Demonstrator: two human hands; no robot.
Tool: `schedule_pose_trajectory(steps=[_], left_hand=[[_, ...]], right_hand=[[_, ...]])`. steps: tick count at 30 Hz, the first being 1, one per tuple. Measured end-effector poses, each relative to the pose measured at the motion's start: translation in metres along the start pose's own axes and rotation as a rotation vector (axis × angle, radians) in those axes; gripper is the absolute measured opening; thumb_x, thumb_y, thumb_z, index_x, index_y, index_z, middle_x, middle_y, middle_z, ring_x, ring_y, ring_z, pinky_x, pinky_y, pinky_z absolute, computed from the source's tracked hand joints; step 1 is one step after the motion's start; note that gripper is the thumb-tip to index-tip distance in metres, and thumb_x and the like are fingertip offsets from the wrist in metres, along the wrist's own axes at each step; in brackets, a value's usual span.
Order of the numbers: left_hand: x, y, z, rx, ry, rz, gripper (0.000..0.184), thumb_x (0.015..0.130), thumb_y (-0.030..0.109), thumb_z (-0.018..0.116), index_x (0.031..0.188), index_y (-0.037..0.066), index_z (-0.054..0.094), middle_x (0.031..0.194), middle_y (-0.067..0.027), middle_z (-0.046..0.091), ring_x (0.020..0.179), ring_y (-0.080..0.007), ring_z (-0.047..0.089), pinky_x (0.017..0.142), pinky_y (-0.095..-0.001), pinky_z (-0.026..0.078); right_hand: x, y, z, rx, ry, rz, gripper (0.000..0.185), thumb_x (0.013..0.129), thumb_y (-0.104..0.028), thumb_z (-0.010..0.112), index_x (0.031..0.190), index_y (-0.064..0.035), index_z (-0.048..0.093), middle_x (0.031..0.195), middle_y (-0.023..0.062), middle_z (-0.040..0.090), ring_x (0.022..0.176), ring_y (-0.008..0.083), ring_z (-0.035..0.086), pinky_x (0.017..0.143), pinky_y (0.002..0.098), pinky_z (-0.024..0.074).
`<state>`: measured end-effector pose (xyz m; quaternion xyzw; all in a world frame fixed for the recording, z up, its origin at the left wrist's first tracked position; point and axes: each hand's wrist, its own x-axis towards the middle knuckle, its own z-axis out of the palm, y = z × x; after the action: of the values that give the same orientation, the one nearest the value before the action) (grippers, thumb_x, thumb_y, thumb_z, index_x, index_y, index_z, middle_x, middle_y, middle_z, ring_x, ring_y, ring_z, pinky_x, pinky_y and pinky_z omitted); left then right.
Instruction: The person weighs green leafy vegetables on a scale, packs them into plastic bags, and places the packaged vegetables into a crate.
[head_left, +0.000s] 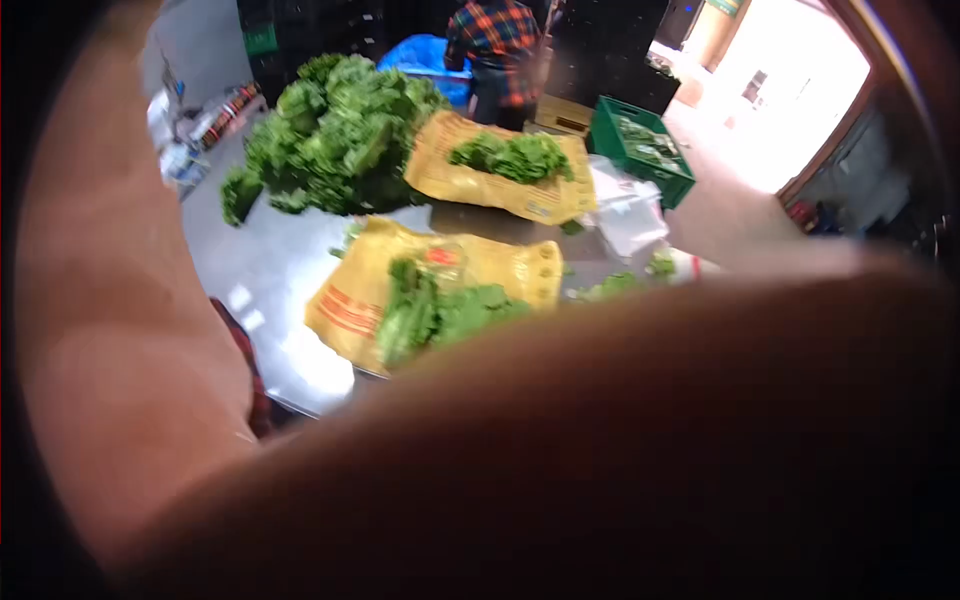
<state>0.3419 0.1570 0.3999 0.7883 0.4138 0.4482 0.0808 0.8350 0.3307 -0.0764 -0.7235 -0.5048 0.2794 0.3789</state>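
Observation:
Skin very near the lens fills the left side and the bottom of the head view, blurred. The part along the left edge seems to be my left hand (120,330). The dark shape across the bottom right seems to be my right hand (600,430). Fingertips do not show on either. Past them, leafy greens (410,310) lie on a yellow printed sack (335,305) on the metal table (255,255). Another bunch of greens (520,158) rests on a second yellow sack (440,150) behind it. A large heap of lettuce (345,130) is at the back left.
A green crate (680,185) holding pale greens is at the right, beside clear plastic bags (630,215). A person in a plaid shirt (497,35) stands behind the table near a blue bag (415,50). Bright light comes through a doorway (780,90).

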Motion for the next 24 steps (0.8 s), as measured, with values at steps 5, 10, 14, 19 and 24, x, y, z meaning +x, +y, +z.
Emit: schedule_pose_trajectory(steps=[5, 10, 14, 19, 24], left_hand=[[-0.006, 0.041, -0.047, 0.322, 0.017, -0.029, 0.072, 0.083, 0.051, 0.072, 0.125, 0.002, 0.04, 0.118, -0.0224, 0.054, 0.11, -0.028, 0.055, 0.094, -0.0358, 0.045], [-0.016, 0.063, -0.031, 0.32, -0.173, -0.088, 0.068, 0.083, 0.05, 0.072, 0.12, 0.002, 0.042, 0.114, -0.0213, 0.055, 0.106, -0.0279, 0.055, 0.092, -0.036, 0.046], [-0.039, 0.087, -0.034, 0.408, -0.221, -0.173, 0.064, 0.083, 0.05, 0.072, 0.116, 0.003, 0.043, 0.11, -0.0205, 0.055, 0.103, -0.0278, 0.056, 0.089, -0.0361, 0.046], [-0.082, 0.12, -0.046, 0.526, -0.279, -0.305, 0.06, 0.083, 0.05, 0.072, 0.111, 0.003, 0.045, 0.106, -0.0194, 0.056, 0.099, -0.0277, 0.056, 0.087, -0.0363, 0.047], [-0.102, 0.136, -0.043, 0.603, -0.325, -0.344, 0.057, 0.082, 0.049, 0.071, 0.106, 0.004, 0.046, 0.101, -0.0183, 0.056, 0.095, -0.0277, 0.057, 0.084, -0.0365, 0.047]], right_hand=[[-0.028, -0.087, 0.024, -0.237, 0.181, 0.22, 0.117, 0.072, -0.033, 0.083, 0.156, -0.0035, 0.007, 0.156, 0.0291, 0.021, 0.142, 0.0417, 0.032, 0.117, 0.0415, 0.0312], [-0.052, -0.115, 0.007, -0.526, 0.086, 0.219, 0.119, 0.07, -0.034, 0.084, 0.155, -0.0054, 0.007, 0.156, 0.0281, 0.022, 0.135, 0.0415, 0.041, 0.114, 0.0433, 0.0369], [-0.016, -0.088, 0.022, -0.507, 0.103, 0.281, 0.115, 0.068, -0.029, 0.085, 0.153, 0.0001, 0.013, 0.154, 0.0259, 0.028, 0.13, 0.0399, 0.047, 0.108, 0.0433, 0.0429], [0.038, 0.002, -0.017, 0.139, 0.018, 0.273, 0.068, 0.08, -0.026, 0.073, 0.135, -0.0042, 0.041, 0.131, 0.0175, 0.05, 0.111, 0.0294, 0.056, 0.089, 0.0411, 0.0498], [0.021, -0.03, -0.058, 0.819, -0.006, 0.325, 0.035, 0.088, -0.021, 0.063, 0.12, -0.0077, 0.058, 0.113, 0.0116, 0.061, 0.088, 0.0231, 0.062, 0.07, 0.0382, 0.0535]])
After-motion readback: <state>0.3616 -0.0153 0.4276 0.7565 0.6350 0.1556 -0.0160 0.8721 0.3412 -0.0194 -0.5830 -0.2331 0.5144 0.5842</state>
